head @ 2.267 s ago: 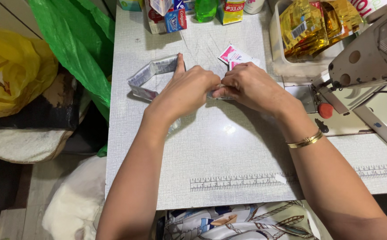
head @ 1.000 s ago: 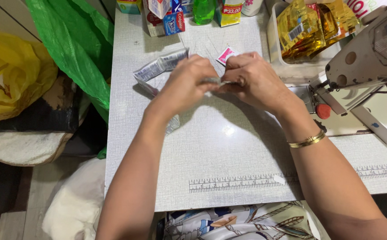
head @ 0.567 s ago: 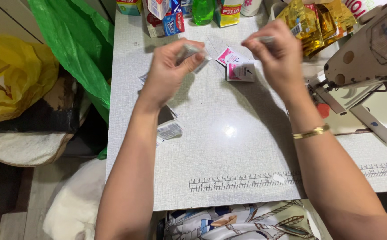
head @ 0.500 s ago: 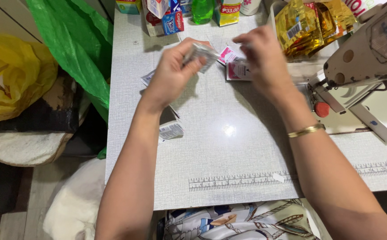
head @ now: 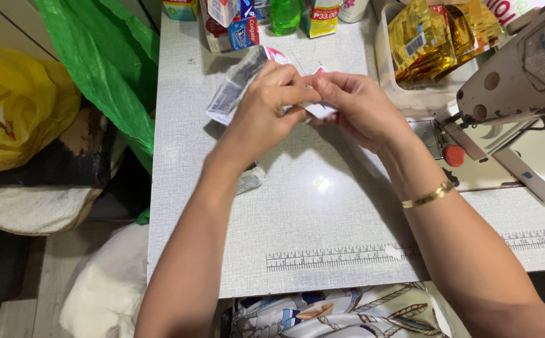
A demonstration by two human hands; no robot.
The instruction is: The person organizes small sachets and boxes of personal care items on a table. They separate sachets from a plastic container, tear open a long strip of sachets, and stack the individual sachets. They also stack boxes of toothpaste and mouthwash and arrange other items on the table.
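**Grey Tabletop, Two Hands Meeting Over a Strip of Sachet Wrappers**

Silvery folded wrappers, joined into a flat strip (head: 238, 84), sit in the left hand (head: 269, 109), which is raised over the far middle of the pale grey table (head: 322, 213). The strip runs up and to the left from the fist, its free end slanting toward the boxes at the table's back edge. The left fingers are curled tight around the near end of the strip, thumb pressed against the forefinger.

Meeting it fingertip to fingertip, the right hand (head: 357, 106) pinches a small pink-and-white sachet piece (head: 320, 110) between thumb and forefinger; the other fingers are bent in close. The piece touches the end of the strip where both hands come together. A gold bangle (head: 428, 196) circles the right wrist.

Beneath the left forearm, another small folded wrapper (head: 250, 179) lies on the table. A printed ruler (head: 341, 255) runs along the near edge. At the right stands a cream sewing machine (head: 523, 81), and behind it a white tub of yellow packets (head: 435, 37). A green bottle (head: 288, 14) and small cartons (head: 231, 25) line the far edge. Off the table's left side hang a green plastic bag (head: 106, 62) and a yellow bag (head: 15, 100).
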